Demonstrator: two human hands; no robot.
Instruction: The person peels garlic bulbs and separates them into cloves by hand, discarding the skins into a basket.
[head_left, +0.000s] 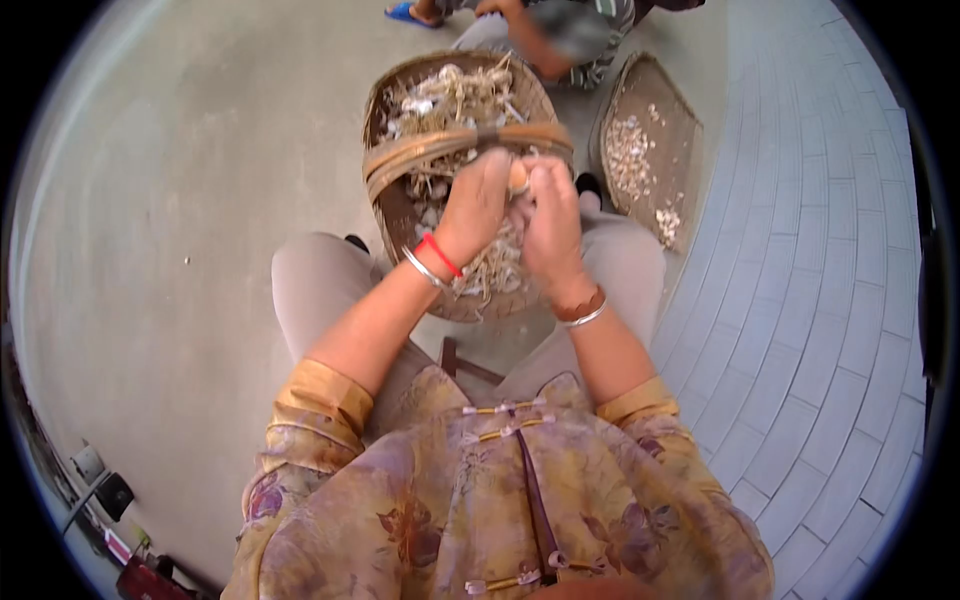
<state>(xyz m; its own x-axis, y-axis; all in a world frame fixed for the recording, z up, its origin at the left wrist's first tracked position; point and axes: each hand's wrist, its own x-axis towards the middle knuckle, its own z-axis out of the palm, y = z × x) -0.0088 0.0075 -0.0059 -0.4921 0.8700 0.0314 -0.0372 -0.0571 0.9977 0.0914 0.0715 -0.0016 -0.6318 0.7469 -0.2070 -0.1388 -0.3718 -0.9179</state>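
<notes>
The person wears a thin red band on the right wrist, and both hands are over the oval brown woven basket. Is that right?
Not quite: the head view shows the thin red band on the left wrist. The left hand and right hand are indeed over the oval brown woven basket.

One handled basket [532, 92]; one shallow tray [672, 125]; two silver bangles [421, 267]; one red wristband [442, 256]; one blue slipper [404, 13].

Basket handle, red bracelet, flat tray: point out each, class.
Basket handle [487, 134], head view: dark middle binding.
Red bracelet [442, 256], head view: middle of band.
Flat tray [678, 135], head view: bare surface beside pale pieces.
</notes>
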